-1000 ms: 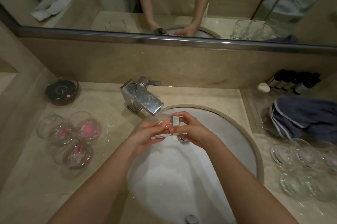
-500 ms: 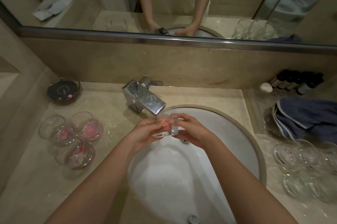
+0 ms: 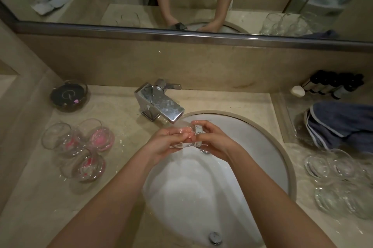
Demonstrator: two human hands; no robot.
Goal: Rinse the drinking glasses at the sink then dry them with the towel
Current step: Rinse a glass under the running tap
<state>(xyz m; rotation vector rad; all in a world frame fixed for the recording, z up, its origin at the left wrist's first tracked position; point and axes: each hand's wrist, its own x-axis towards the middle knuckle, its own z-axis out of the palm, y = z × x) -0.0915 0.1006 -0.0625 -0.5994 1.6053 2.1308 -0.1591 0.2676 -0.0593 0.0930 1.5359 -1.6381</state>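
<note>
Now: one wet glass under the tap, held in both hands

Now both hands meet over the white sink (image 3: 268, 146), just below the spout of the chrome faucet (image 3: 161, 104). Between them is a clear drinking glass (image 3: 187, 136), lying on its side. The left hand (image 3: 167, 142) has its fingers curled around the body of the glass, and the right hand (image 3: 214, 140) pinches the thick base end with thumb and fingers. So both hands are closed on the same glass.

I judge that this is the rinsing step. The glass is stiff and fragile, and with water on it, it is surely slippery — a light pinch at the rim would be risky above a hard basin. Better to hold it around the body with the whole hand and to support the heavy base, as is done here.

On the counter at the left stand three glasses with pink residue (image 3: 80, 146), touching each other; they seem to be waiting. At the right, a group of clean-looking glasses (image 3: 339, 179) lies near the blue towel (image 3: 343, 124) — whether they are already dried, I cannot tell.
</note>
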